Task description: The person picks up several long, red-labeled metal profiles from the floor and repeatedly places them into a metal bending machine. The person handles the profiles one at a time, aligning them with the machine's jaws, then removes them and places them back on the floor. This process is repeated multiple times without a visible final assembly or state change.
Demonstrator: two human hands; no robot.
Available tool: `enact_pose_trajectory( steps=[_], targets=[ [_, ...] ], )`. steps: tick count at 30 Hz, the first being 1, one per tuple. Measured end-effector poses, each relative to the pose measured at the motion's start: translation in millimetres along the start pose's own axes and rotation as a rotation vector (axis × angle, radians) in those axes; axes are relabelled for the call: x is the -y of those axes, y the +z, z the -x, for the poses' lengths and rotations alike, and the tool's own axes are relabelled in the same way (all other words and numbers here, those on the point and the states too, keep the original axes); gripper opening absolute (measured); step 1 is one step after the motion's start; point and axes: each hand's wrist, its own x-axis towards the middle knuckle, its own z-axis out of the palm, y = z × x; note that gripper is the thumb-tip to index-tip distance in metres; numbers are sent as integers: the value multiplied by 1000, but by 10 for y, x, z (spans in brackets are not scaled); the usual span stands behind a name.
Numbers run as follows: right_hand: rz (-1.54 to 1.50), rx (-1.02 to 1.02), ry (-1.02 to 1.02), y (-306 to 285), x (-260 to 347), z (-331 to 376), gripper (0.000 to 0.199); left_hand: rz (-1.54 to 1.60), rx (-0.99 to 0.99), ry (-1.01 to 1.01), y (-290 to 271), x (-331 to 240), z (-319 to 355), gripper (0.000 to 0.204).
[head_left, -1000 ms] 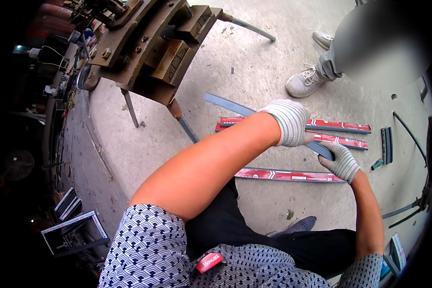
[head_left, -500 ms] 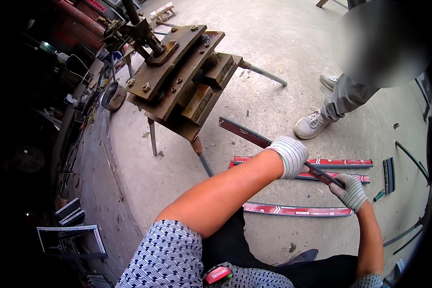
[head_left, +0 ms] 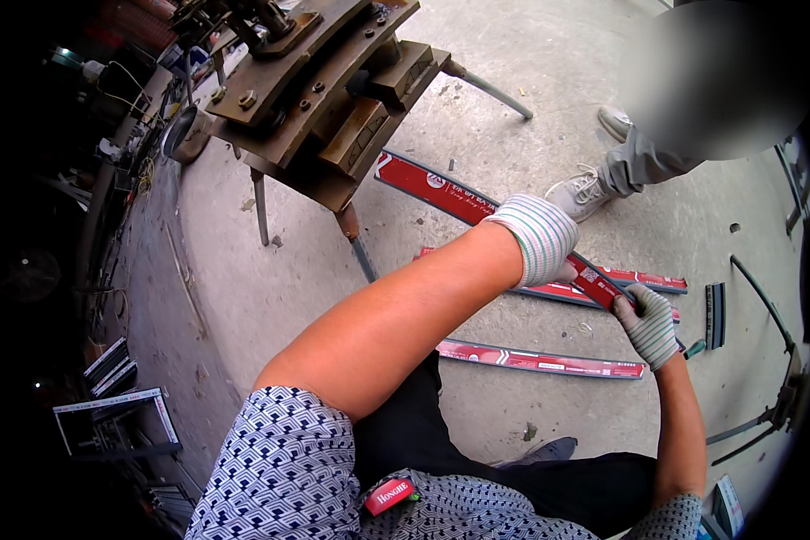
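Between my hands is a long metal profile strip (head_left: 430,187) with red printed film on its face. It slants from the upper left down to the lower right, its far end beside the lower part of a rusty steel press (head_left: 328,112). My left hand (head_left: 538,238), in a striped white knit glove, is closed around the strip's middle, its fingers partly hidden by the back of the hand. The gloved right hand (head_left: 648,324) grips the near right end. Beneath the held piece, similar red-filmed strips (head_left: 542,362) lie on the concrete floor.
A person in grey trousers stands at the upper right, one light shoe (head_left: 578,193) close beyond the held strip. A short dark profile piece (head_left: 714,315) and a green-handled tool (head_left: 696,348) lie to the right. Press legs (head_left: 493,93) splay outward. A metal basin (head_left: 187,133) sits left.
The held strip has turned so its red face shows more, and its far end has moved up and left, closer to the press. Both hands keep their grip. My view has shifted slightly.
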Motion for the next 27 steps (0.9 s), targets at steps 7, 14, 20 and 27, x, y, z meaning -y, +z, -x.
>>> enact_pose_trajectory(
  steps=[7, 14, 20, 27],
  targets=[
    [317, -282, -390, 56, -220, -86, 32, -83, -258, 124, 13, -43, -10, 15],
    [383, -428, -509, 60, -233, -131, 42, -103, -356, 142, 29, -48, -22, 18],
    [383, -454, -484, 25, -250, -104, 44, -122, -382, 161, 29, -83, -65, 17],
    [334, -427, -436, -16, -182, -88, 34, -164, -381, 149, 63, -86, -101, 18]
  ],
)
